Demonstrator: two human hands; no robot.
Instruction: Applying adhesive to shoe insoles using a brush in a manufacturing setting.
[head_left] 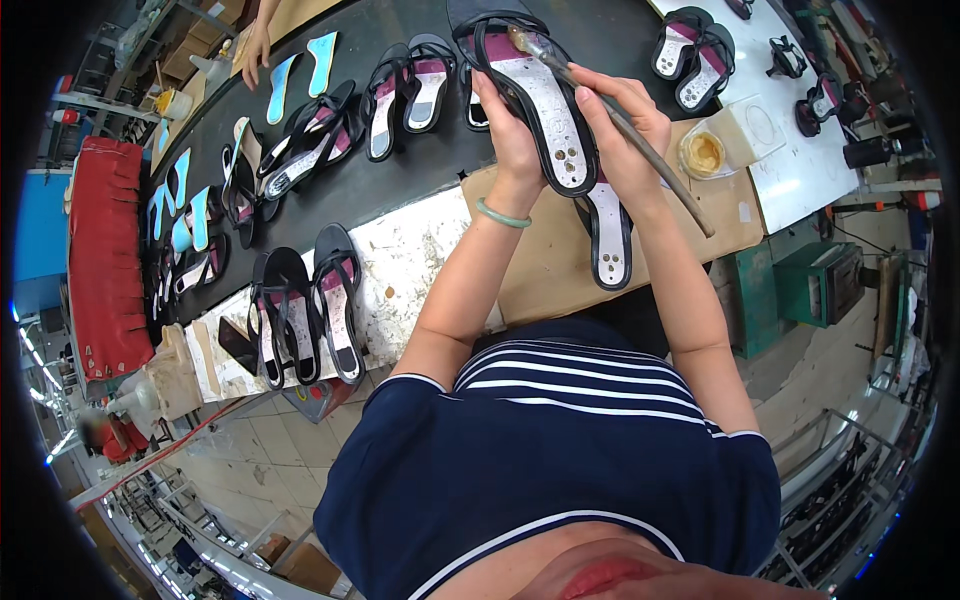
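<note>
My left hand (512,145), with a pale green bangle at its wrist, is closed round the side of a black strappy sandal (550,110). The sandal's inner sole is white and purple, with small holes at the heel end. In my right hand (628,135) is a brush (655,160) with a long wooden handle. Its bristles touch the purple front of the inner sole, by the straps. Beneath the raised sandal, another black sandal (609,240) lies partly hidden on the brown cardboard (530,255). To the right of my right hand stands a tub of yellowish paste (703,153).
Several sandals (425,85) stand on the dark belt (400,190), among light blue sole pieces (321,63). More sandals (340,300) are on the stained white board at left. Another pair (693,60) stands at right. A co-worker's hand (257,52) reaches in at the far left.
</note>
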